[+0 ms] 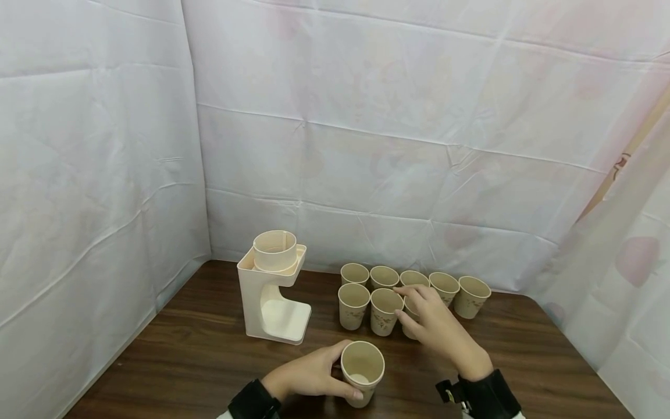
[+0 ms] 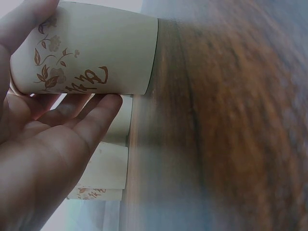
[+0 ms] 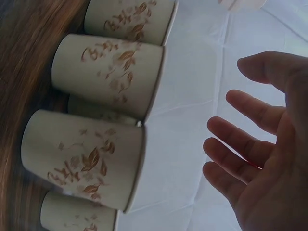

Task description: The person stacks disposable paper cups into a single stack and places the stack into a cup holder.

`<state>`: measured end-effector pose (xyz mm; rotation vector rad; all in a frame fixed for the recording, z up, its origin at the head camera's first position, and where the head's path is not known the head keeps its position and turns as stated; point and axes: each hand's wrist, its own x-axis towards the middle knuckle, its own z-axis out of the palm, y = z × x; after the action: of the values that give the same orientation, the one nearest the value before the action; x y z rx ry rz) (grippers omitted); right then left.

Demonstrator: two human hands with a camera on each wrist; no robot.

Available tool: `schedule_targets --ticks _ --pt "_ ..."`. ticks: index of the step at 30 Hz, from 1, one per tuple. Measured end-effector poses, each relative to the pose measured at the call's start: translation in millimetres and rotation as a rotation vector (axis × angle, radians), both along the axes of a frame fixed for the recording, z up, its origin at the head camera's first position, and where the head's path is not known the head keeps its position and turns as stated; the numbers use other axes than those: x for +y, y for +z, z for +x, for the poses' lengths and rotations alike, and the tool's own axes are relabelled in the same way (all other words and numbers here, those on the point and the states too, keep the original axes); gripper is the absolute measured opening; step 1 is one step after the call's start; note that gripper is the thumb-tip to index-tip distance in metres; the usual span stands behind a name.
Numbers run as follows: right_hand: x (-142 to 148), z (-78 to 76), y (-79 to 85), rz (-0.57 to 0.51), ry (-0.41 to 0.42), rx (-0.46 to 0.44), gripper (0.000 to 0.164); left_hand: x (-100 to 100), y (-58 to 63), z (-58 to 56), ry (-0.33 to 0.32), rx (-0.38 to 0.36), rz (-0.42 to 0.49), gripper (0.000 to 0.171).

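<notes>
My left hand (image 1: 313, 372) grips a beige paper cup (image 1: 362, 372) near the front of the table, thumb and fingers around its sides. In the left wrist view this cup (image 2: 115, 48) shows a brown flower print, its base at the wood surface. My right hand (image 1: 437, 323) hovers over the right end of the front row of cups, fingers spread and holding nothing. Below it, one paper cup (image 1: 410, 330) is partly hidden. Beside that stand two more front-row cups, a middle cup (image 1: 383, 322) and a left cup (image 1: 352, 314). The right wrist view shows a gap between the fingers and the nearby cups (image 3: 86, 163).
Behind the front row, several matching cups stand in a line, the rightmost cup (image 1: 471, 299) by the back edge. A cream stand (image 1: 251, 308) with a round holder (image 1: 274, 256) on top is at the left. White cloth (image 1: 366, 174) hangs behind the dark wooden table (image 1: 173, 361).
</notes>
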<state>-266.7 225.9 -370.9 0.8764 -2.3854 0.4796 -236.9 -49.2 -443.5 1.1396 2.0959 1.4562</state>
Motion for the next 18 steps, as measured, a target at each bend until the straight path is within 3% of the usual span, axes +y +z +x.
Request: schedule_targets --ticks 8,18 --pt "13 -16.8 -4.5 -0.008 -0.039 0.01 0.036 -1 0.0 0.3 0.001 0.012 0.006 0.062" --pt "26 -25.5 -6.5 0.016 -0.144 -0.138 0.04 -1 2.8 2.2 0.024 0.051 -0.025 0.063"
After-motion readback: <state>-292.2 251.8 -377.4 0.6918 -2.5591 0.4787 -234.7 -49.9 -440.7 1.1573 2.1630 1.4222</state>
